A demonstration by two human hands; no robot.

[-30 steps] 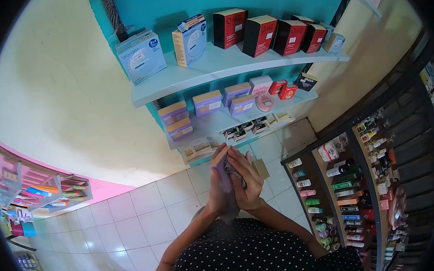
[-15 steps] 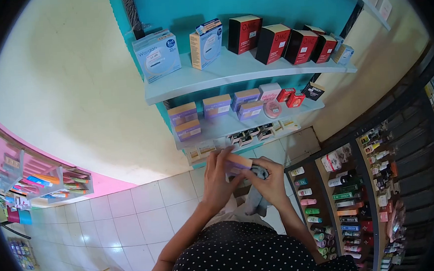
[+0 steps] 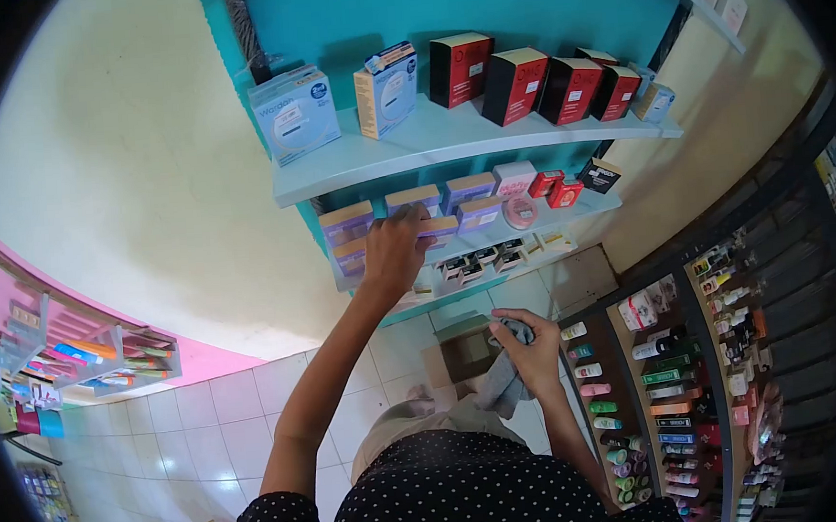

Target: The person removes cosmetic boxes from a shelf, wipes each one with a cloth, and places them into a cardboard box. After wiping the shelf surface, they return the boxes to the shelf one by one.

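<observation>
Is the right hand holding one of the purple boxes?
No, the right hand holds a grey cloth, while the left hand is at the purple boxes on the shelf.

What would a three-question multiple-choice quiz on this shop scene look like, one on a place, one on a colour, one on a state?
1. Where is the left hand?
A. at the purple boxes on the middle shelf
B. on the floor tiles
C. on the top shelf

2. What colour is the cloth?
A. yellow
B. grey
C. red

3. How is the right hand?
A. flat and open
B. out of sight
C. closed round the cloth

Answers:
1 A, its fingers rest on a purple box on the middle shelf.
2 B, it hangs grey beneath the fist.
3 C, fingers curl round it.
</observation>
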